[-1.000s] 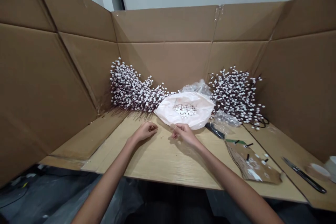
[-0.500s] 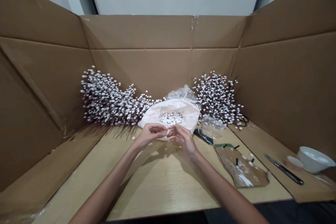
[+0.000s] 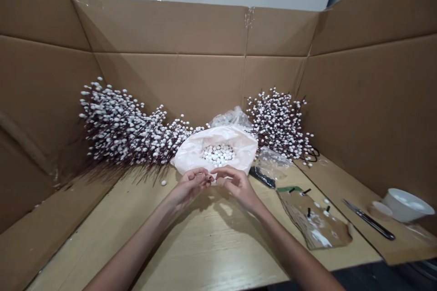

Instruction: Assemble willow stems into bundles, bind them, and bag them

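Observation:
My left hand point(image 3: 187, 187) and my right hand point(image 3: 238, 186) meet just in front of a white plastic bag point(image 3: 186, 152). The fingers of both are curled into a pinch, tips almost touching. Whatever lies between them is too small to make out, though a whitish speck shows there. Inside the open bag sits a heap of small white balls point(image 3: 218, 155). One loose white ball point(image 3: 164, 183) rests on the table left of my left hand.
Dark stems with white berries point(image 3: 126, 127) lie at the back left, more berry stems point(image 3: 278, 122) at the back right. Right of my hands are a black-wrapped bundle point(image 3: 262, 177), a cardboard piece point(image 3: 329, 227), a knife point(image 3: 370, 222) and a white bowl point(image 3: 392, 200). Cardboard walls point(image 3: 205, 72) enclose the table.
The view has shifted slightly. My hands remain together before the bag, the left one now turned with its fingers curled more upward, the right one's fingers bent over toward it.

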A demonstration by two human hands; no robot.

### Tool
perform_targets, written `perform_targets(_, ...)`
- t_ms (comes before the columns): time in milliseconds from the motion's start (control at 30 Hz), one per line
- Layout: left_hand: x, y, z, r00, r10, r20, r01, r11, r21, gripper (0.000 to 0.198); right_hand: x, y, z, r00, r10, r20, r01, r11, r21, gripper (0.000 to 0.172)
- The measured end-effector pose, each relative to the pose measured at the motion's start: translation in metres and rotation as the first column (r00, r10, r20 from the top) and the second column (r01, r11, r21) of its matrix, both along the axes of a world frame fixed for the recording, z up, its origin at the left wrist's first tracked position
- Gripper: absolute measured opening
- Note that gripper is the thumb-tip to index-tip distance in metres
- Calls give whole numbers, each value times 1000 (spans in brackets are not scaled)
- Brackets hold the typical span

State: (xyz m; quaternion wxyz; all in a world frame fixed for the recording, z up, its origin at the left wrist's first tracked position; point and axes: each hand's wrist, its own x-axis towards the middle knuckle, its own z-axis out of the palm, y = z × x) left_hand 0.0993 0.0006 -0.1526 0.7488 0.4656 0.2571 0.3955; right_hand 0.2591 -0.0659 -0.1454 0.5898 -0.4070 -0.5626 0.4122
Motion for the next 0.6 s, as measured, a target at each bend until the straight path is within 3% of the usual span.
perform_targets(267,5,-3,-7,998,33,62,-26,994,-106,15,2,1,-8,964,-19,265,-19,990,139,25)
perform_targets(600,12,-9,-5,994,85,74,-71,981,-178,14,-1,3,-10,938,-129,322,61,975,215,25)
